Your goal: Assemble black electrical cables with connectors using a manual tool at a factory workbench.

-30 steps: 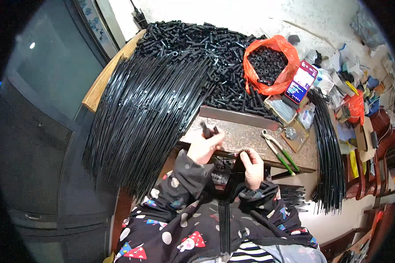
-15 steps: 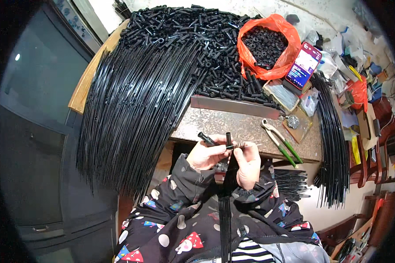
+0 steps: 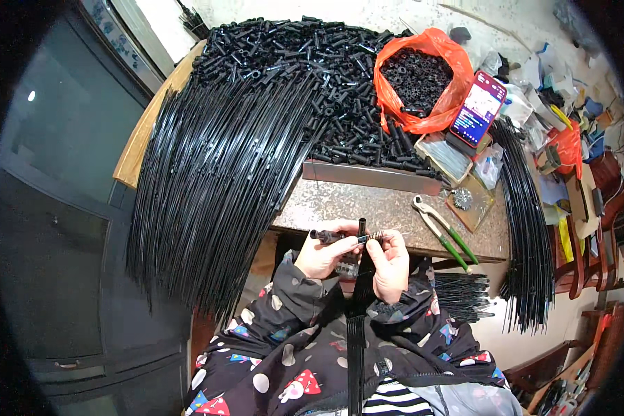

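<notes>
In front of the table's near edge, my left hand [image 3: 319, 258] is closed around short black plastic tubes. One black tube [image 3: 320, 236] lies across the fingers, and another tube [image 3: 362, 227] stands upright. My right hand [image 3: 391, 272] meets it in a pinch on several thin, needle-like pins [image 3: 397, 233], whose fine tips fan out past the fingers. Between the two hands a short dark piece is partly covered by fingertips. Below, a bundle of slim black rods [image 3: 356, 347] runs down over my lap; its upper end is hidden in shadow.
Long black rods [image 3: 215, 187] overhang the table's left side. Behind them are heaped black tubes [image 3: 277, 52], held by a metal strip [image 3: 371, 177]. A red bag [image 3: 457, 59] of black parts, a phone [image 3: 480, 109], green-handled pincers [image 3: 445, 232] and more rods [image 3: 527, 229] are at right.
The tube across my left fingers has turned closer to level. Both hands stay close together, and the whole view has shifted slightly. A clear plastic thing below the left hand shows more.
</notes>
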`<state>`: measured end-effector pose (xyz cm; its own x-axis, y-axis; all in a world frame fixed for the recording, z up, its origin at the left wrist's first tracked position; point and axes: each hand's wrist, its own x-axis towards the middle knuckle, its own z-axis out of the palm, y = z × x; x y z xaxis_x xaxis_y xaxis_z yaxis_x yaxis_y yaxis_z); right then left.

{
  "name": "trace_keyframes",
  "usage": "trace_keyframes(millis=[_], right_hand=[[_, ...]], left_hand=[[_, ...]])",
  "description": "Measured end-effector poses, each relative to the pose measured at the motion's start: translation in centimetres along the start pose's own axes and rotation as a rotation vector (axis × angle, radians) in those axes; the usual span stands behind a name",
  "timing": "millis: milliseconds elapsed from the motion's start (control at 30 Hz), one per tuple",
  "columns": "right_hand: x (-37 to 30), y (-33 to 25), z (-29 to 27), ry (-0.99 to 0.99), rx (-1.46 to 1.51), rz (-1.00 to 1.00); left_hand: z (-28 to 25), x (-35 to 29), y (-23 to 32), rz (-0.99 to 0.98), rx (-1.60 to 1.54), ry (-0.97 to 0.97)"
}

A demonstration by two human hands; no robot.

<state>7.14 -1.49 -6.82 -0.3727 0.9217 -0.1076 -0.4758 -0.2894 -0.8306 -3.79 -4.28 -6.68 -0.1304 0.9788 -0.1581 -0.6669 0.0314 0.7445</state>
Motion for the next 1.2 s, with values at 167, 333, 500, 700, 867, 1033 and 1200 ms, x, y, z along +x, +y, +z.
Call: trace_keyframes(millis=[167, 333, 500, 700, 867, 1033, 1200], right_hand=[[0.0, 0.0, 0.1, 0.017, -0.03, -0.045], [-0.2, 0.2, -0.1, 0.026, -0.021, -0.063], [0.2, 0.5, -1.0, -0.162, 0.152, 0.17], [0.4, 0.6, -1.3, -0.091, 0.128, 0.161], [0.3, -0.9, -1.1, -0.517, 0.304, 0.506], [0.0, -0.7, -1.3, -0.293, 0.259, 0.53], [0.8, -0.1, -2.7, -0.615, 0.435, 0.739]], left_hand=[[-0.3, 0.0, 0.3, 0.256, 0.504, -0.073], [0.6, -0.1, -0.8, 0.347, 0.512, 0.1], [-0.3, -0.4, -1.2, 0.109, 0.006, -0.001], [0.1, 0.2, 1.1, 0.562, 1.059, 0.011], [-0.8, -0.7, 2.1, -0.183, 0.251, -0.146], [-0.2, 0.1, 2.7, 0.074, 0.537, -0.069], [-2.2, 0.7, 2.4, 0.031, 0.452, -0.389]])
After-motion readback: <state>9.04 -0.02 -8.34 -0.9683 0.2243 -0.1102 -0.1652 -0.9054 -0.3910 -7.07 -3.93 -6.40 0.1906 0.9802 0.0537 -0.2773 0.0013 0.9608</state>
